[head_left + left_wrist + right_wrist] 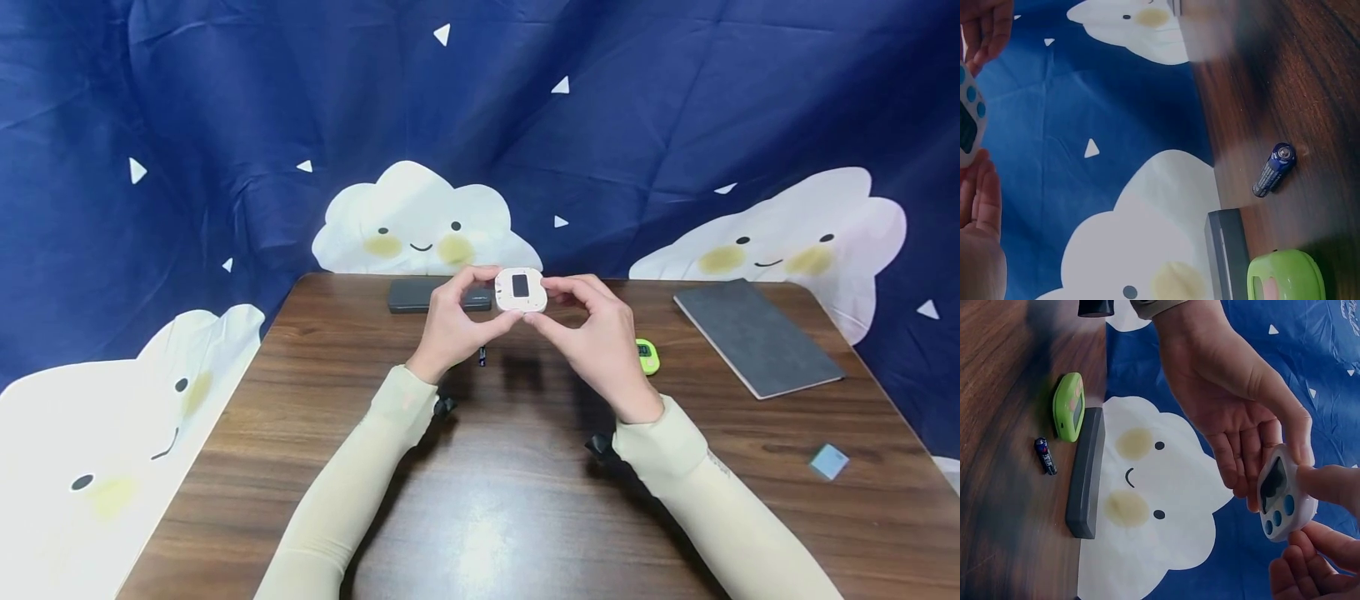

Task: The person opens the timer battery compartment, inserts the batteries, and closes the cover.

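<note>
A small white digital timer (pixel 533 302) is held up above the table between both hands. My left hand (pixel 457 323) grips its left edge with thumb and fingers, and my right hand (pixel 600 333) pinches its right edge. The head view shows a back with a dark rectangle. In the right wrist view the timer (pixel 1279 490) shows a dark screen and several blue buttons, with the left hand (pixel 1229 394) at one end and the right hand (pixel 1322 550) at the other. The left wrist view catches just part of the timer (pixel 969 119).
Below the hands lie a dark blue battery (pixel 1274 170) and a green timer (pixel 1068 407), beside a dark grey case (pixel 408 296). Another green timer (pixel 649 357) is partly behind the right hand. A grey notebook (pixel 757 337) and a small blue block (pixel 829 462) lie at right.
</note>
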